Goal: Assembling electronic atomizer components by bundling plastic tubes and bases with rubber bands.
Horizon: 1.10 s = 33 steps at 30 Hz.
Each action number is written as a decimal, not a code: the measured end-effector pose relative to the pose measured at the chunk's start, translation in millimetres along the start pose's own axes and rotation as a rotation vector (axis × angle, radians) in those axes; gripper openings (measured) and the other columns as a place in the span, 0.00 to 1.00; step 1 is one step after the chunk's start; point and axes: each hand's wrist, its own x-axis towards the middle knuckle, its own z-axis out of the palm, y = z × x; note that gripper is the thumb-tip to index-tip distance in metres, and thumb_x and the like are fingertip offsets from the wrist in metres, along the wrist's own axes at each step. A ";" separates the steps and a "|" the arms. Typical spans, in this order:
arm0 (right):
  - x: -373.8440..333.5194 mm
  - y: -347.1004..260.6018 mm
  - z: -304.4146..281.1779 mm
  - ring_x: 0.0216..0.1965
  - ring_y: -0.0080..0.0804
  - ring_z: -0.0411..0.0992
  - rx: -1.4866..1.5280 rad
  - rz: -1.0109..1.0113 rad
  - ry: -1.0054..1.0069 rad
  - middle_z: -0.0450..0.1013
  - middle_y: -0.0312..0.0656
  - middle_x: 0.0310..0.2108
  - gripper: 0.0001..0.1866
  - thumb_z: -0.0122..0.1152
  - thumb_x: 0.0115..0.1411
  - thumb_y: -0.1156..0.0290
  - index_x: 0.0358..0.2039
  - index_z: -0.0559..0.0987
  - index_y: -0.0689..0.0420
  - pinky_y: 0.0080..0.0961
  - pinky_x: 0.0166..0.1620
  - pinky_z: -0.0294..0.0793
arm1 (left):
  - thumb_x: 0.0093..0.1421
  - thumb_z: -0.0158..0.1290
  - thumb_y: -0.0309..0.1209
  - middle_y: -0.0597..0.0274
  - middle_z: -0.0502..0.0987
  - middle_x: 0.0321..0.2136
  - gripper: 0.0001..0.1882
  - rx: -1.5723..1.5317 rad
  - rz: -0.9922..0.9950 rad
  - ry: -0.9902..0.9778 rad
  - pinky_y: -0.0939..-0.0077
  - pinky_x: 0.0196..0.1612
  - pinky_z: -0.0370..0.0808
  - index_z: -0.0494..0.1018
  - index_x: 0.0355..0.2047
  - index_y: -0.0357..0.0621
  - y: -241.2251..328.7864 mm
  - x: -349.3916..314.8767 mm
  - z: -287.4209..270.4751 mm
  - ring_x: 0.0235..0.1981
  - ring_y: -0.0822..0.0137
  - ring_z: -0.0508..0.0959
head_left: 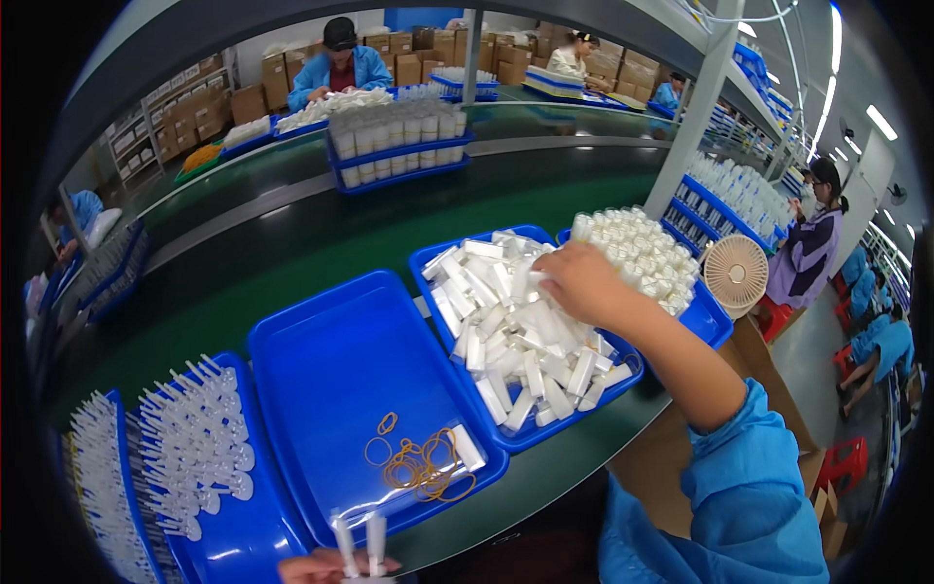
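Note:
My right hand (586, 284) reaches over a blue tray (525, 438) heaped with small white blocks in clear wrapping (520, 336). Its fingers are bent together at the top of the heap, and the fingertips are partly lost among the pieces. At the lower edge my left hand (326, 566) is closed around two slim white pieces (375, 540) that stand up side by side. Just beyond it lies a blue tray (336, 355) with loose tan rubber bands (423, 467), a clear plastic bag and one white block (468, 448) at its near right corner.
Trays of white stemmed plastic parts (199, 428) stand at left. Behind my right hand is a tray of white capped cylinders (642, 248), beside a beige fan (736, 275). A metal post (696, 122) rises at right. Across the green belt (292, 234), a co-worker (339, 73) sits behind stacked trays.

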 end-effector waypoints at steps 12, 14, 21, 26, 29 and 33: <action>-78.9 -131.9 -32.5 0.36 0.17 0.68 1.844 0.405 -0.270 0.68 0.37 0.36 0.22 0.56 0.55 0.76 0.50 0.64 0.61 0.09 0.36 0.66 | 0.55 0.53 0.23 0.51 0.74 0.30 0.04 -0.017 -0.047 -0.442 0.75 0.35 0.73 0.74 0.29 0.34 -38.4 13.7 38.5 0.31 0.63 0.75; -82.8 -133.9 -18.5 0.35 0.19 0.68 2.008 0.415 -0.311 0.67 0.38 0.36 0.20 0.53 0.58 0.74 0.50 0.63 0.61 0.13 0.36 0.66 | 0.54 0.53 0.23 0.51 0.75 0.29 0.04 0.010 -0.012 -0.443 0.75 0.33 0.72 0.75 0.29 0.34 -38.3 14.6 42.6 0.29 0.63 0.75; -84.5 -137.4 -16.9 0.34 0.20 0.67 2.162 0.489 -0.411 0.67 0.37 0.34 0.14 0.52 0.59 0.72 0.45 0.65 0.58 0.16 0.33 0.63 | 0.55 0.52 0.22 0.52 0.76 0.28 0.04 0.022 -0.012 -0.444 0.73 0.35 0.71 0.75 0.29 0.34 -39.8 14.7 44.8 0.30 0.63 0.75; -86.4 -137.3 -16.2 0.31 0.18 0.65 2.184 0.489 -0.408 0.68 0.37 0.33 0.09 0.52 0.60 0.72 0.39 0.66 0.57 0.16 0.30 0.60 | 0.55 0.52 0.22 0.53 0.75 0.27 0.04 0.059 -0.017 -0.437 0.73 0.35 0.70 0.75 0.29 0.34 -38.9 14.8 45.2 0.30 0.62 0.74; -86.7 -136.6 -16.7 0.31 0.19 0.65 2.255 0.498 -0.440 0.68 0.36 0.32 0.08 0.52 0.60 0.71 0.38 0.66 0.56 0.17 0.30 0.61 | 0.55 0.52 0.22 0.53 0.75 0.27 0.03 0.021 -0.082 -0.439 0.73 0.35 0.70 0.75 0.29 0.34 -41.1 14.2 45.3 0.29 0.62 0.74; -87.0 -137.7 -23.9 0.30 0.20 0.66 1.686 0.338 -0.374 0.68 0.35 0.30 0.07 0.50 0.61 0.69 0.36 0.66 0.57 0.18 0.32 0.62 | 0.54 0.53 0.22 0.53 0.75 0.27 0.03 0.035 -0.067 -0.443 0.73 0.34 0.70 0.75 0.28 0.35 -43.0 15.5 44.3 0.28 0.62 0.74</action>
